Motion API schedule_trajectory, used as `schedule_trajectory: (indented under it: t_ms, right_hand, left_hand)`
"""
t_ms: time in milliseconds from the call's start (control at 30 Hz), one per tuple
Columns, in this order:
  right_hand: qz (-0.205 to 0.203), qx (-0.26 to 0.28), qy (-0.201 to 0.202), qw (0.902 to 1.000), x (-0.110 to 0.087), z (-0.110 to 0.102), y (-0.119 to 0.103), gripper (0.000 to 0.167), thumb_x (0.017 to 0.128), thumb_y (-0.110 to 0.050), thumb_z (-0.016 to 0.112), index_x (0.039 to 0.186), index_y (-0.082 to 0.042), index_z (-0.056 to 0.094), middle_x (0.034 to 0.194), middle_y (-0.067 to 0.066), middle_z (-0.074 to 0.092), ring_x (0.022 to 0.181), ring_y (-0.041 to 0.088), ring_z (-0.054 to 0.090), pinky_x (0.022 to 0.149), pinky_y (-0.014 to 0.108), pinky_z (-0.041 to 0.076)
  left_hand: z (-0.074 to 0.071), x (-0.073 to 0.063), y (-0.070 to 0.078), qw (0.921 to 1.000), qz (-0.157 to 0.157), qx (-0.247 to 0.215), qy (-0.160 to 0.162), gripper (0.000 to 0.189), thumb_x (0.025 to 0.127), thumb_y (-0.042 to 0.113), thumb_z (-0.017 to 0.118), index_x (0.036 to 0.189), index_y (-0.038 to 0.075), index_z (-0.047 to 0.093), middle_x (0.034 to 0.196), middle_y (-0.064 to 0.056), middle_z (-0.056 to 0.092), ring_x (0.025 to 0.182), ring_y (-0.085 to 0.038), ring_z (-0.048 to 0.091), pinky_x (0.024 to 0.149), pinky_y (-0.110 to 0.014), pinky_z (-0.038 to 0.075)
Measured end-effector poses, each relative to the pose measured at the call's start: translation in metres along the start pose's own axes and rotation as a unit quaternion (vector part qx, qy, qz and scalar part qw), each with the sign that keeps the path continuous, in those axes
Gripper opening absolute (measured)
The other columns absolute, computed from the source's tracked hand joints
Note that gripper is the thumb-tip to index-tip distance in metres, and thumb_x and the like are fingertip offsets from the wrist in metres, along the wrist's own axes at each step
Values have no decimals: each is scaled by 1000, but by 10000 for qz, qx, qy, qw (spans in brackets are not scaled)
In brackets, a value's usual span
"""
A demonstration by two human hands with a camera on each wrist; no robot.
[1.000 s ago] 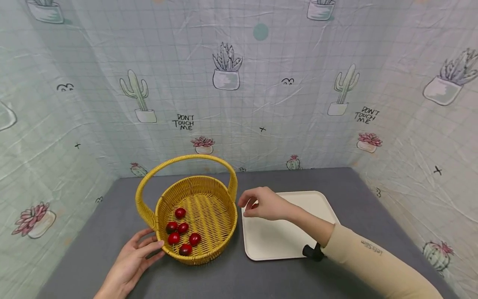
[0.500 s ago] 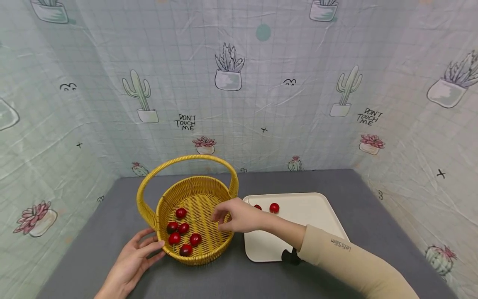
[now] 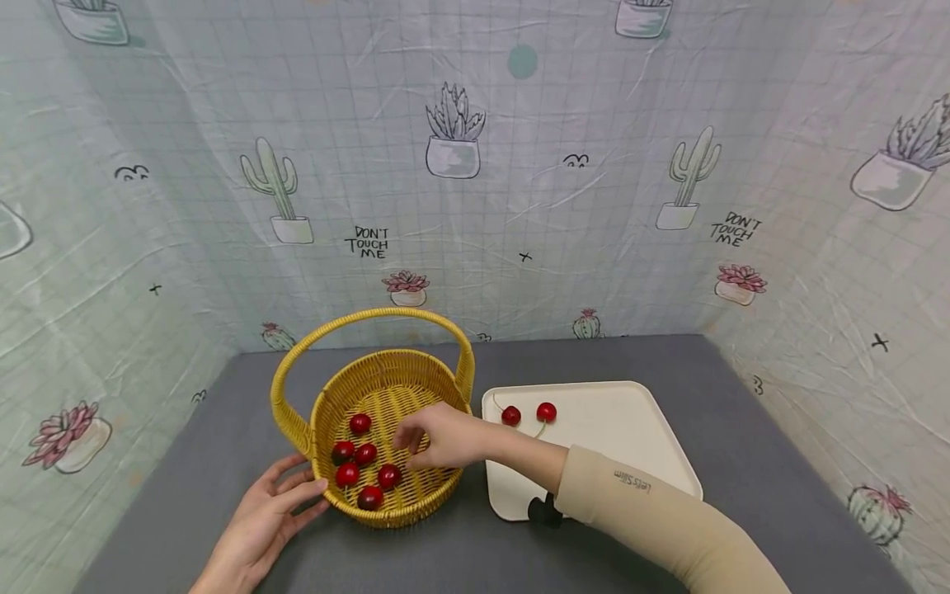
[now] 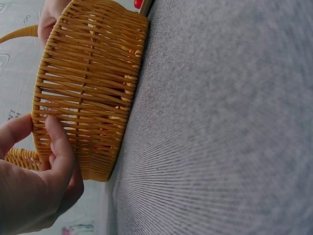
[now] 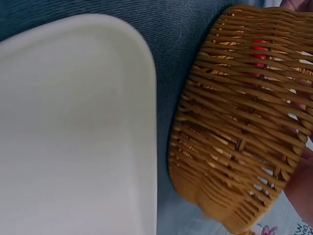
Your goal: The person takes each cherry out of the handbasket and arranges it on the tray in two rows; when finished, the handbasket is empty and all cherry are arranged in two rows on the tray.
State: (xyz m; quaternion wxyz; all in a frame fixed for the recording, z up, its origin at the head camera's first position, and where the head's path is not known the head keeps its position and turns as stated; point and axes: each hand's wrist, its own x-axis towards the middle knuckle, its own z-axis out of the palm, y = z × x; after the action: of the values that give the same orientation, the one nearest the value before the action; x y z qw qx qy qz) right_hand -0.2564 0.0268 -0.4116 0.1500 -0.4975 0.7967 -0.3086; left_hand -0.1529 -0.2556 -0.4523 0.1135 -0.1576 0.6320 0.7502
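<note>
A round yellow wicker basket [image 3: 438, 487] with a tall hoop handle stands on the grey table, several dark red cherries [image 3: 366, 454] lying in its left half. My left hand [image 3: 260, 520] holds its rim at the front left; in the left wrist view, the thumb is at the rim and the fingers [image 4: 61, 147] lie against the woven outer wall. Over the basket's right side reaches my right hand [image 3: 445, 437], thumb and bent fingers apart, with no cherry showing between them. Two stemmed cherries [image 3: 546, 412] rest near the back left of the cream tray [image 3: 616, 429].
The tray stands just right of the basket, a narrow strip of table between them. My right forearm crosses over the tray's front part, with a black wrist camera [image 3: 545, 510] under it. A patterned curtain [image 3: 475, 214] encloses the back and sides.
My right hand has moved left from the tray's edge to over the basket, uncovering both cherries on the tray. The left hand and basket have stayed put.
</note>
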Motion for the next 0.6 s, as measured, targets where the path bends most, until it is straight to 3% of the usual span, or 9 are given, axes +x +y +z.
schedule_trajectory:
  t_ms: [267, 600]
  right_hand:
    - [201, -305, -158, 9992, 16, 9, 2, 26, 93, -9, 78, 118, -4, 71, 111, 6, 72, 99, 14, 68, 81, 13, 49]
    - [257, -538, -245, 9979, 27, 20, 4, 31, 90, -11, 82, 119, -8, 73, 108, 1, 71, 91, 8, 62, 75, 12, 45]
  left_hand:
    - [-1, 1, -1, 10000, 13, 56, 21, 78, 100, 9, 69, 157, 5, 17, 118, -6, 63, 105, -21, 66, 93, -44, 56]
    - [0, 2, -2, 10000, -17, 48, 64, 78, 101, 9, 68, 158, 5, 15, 119, -7, 61, 105, -21, 65, 93, -45, 56]
